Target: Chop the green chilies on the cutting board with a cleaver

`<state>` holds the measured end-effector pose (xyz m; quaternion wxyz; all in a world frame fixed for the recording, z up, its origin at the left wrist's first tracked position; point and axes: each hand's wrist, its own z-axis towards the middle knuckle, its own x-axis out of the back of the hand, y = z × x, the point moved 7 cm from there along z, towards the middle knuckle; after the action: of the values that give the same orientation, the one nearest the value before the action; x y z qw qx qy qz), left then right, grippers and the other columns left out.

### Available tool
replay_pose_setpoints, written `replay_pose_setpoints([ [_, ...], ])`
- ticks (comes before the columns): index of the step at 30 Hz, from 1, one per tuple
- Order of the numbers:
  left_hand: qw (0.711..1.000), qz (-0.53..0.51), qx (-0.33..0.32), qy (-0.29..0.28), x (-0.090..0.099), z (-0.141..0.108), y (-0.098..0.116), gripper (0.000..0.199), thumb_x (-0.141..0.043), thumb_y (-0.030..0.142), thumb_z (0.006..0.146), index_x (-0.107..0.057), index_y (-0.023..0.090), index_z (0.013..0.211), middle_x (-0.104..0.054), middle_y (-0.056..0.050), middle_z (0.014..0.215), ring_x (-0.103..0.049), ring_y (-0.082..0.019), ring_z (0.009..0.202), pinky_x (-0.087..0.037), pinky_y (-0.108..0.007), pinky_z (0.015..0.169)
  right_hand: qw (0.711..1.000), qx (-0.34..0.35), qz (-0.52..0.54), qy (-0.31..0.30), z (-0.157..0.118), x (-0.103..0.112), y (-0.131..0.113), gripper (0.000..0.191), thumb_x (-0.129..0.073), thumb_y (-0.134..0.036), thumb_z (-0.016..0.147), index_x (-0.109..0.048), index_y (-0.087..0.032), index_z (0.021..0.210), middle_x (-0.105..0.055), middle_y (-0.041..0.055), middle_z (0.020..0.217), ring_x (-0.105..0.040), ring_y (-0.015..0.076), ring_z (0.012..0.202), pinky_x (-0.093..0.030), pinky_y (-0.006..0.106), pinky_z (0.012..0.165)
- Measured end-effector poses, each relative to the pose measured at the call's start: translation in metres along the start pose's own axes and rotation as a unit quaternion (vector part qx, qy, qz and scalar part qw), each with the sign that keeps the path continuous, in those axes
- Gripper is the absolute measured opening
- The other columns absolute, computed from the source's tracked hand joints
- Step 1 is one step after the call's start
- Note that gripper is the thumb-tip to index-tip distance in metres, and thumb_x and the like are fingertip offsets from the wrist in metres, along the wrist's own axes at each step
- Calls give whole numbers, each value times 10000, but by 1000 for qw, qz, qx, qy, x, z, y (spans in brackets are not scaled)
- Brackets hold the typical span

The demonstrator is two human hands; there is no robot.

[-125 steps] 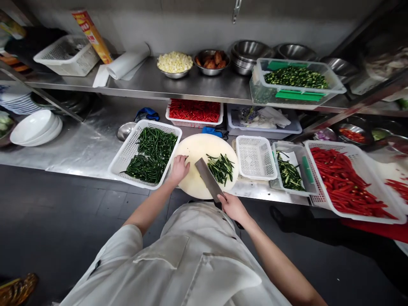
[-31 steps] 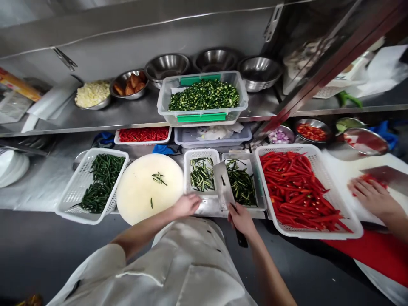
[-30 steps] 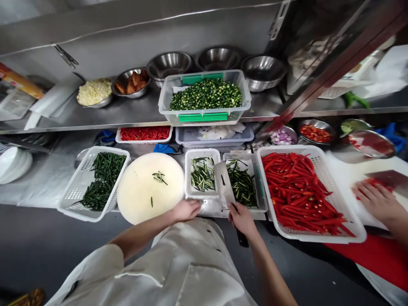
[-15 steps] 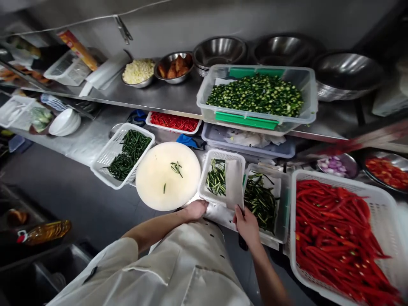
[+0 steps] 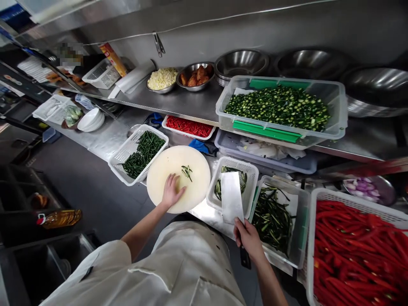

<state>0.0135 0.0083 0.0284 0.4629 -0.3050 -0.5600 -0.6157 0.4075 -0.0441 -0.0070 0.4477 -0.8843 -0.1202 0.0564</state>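
My left hand (image 5: 172,192) lies on the lower middle of the round cream cutting board (image 5: 197,187), its fingers apart. A few green pepper pieces (image 5: 186,171) rest on the board to the right of the fingers. My right hand (image 5: 247,238) is closed round the black handle of a cleaver (image 5: 232,195). The wide blade is over the front of a small white basket (image 5: 251,191) with cut green peppers and hides part of them. To its right, a clear tub (image 5: 301,229) holds more cut green peppers.
Left of the board is a white basket (image 5: 116,165) of green peppers. A large basket (image 5: 311,255) of red peppers stands at the right. The shelf (image 5: 140,102) above carries bowls and a tub (image 5: 341,114) of chopped green pieces.
My left hand has moved from the counter's front edge onto the board, and its fingers have spread. The cleaver is still in my right hand. The camera view has shifted.
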Motion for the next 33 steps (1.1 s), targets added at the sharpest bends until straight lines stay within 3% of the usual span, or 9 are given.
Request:
replay_pose_setpoints([
  [4,997,44,58,16,-23,-8,-22,761,-562,590,1018,-343,209,1640,-294,-167,1731,-228,-385,1627,-240,-663,1317,998,0,28,-63,20,-44,7,578,-537,-810,877,-487,-247,759,-585,-48,553,-448,100,355,-341,242,391],
  [7,998,18,54,22,-47,27,-1,735,-519,560,1042,-315,215,1658,-273,-156,1744,-230,-365,1630,-220,-650,1325,997,-4,5,-74,41,-82,0,528,-542,-770,867,-471,-253,784,-582,-65,539,-452,98,349,-332,228,381],
  [11,996,-75,37,32,-64,70,36,588,-478,491,1067,-431,199,1576,-458,-154,1639,-353,-308,1583,-312,-563,1318,996,-43,11,-80,62,-134,-16,408,-554,-656,905,-467,-258,869,-559,-102,504,-452,99,348,-336,209,375],
  [16,981,-173,68,59,-57,64,58,443,-431,414,1082,-504,212,1470,-576,-141,1504,-503,-270,1462,-401,-509,1268,990,-49,26,-129,60,-173,-30,364,-583,-584,936,-434,-259,866,-587,-95,517,-474,99,364,-349,199,380],
  [20,969,-232,58,63,-54,49,103,407,-417,351,1085,-496,231,1466,-577,-139,1478,-523,-267,1423,-420,-536,1243,994,-13,32,-102,36,-135,-39,481,-559,-727,892,-462,-258,843,-592,-80,535,-475,105,361,-329,212,372],
  [24,961,-272,-57,-7,-82,44,182,314,-454,278,1064,-576,242,1351,-578,-141,1456,-536,-257,1408,-450,-541,1224,999,29,-32,5,12,-49,-55,578,-499,-815,883,-503,-249,767,-615,-33,562,-527,128,417,-412,247,442],
  [27,938,-285,-177,-82,-110,41,218,290,-580,248,993,-624,226,1279,-600,-155,1415,-537,-274,1407,-474,-521,1208,989,24,-99,108,8,14,-63,603,-512,-828,868,-552,-242,730,-648,17,573,-564,165,470,-448,285,495],
  [30,934,-272,-201,-113,-118,37,200,304,-640,209,934,-641,200,1238,-630,-168,1327,-548,-275,1379,-493,-482,1193,976,14,-133,173,5,50,-65,599,-532,-810,873,-594,-235,718,-649,45,555,-587,197,506,-452,310,529],
  [33,938,-267,-197,-103,-92,35,149,254,-634,215,929,-663,212,1181,-644,-151,1287,-555,-271,1362,-490,-477,1191,970,9,-150,192,-8,48,-62,596,-510,-793,896,-613,-236,713,-657,56,562,-599,214,527,-456,327,554],
])
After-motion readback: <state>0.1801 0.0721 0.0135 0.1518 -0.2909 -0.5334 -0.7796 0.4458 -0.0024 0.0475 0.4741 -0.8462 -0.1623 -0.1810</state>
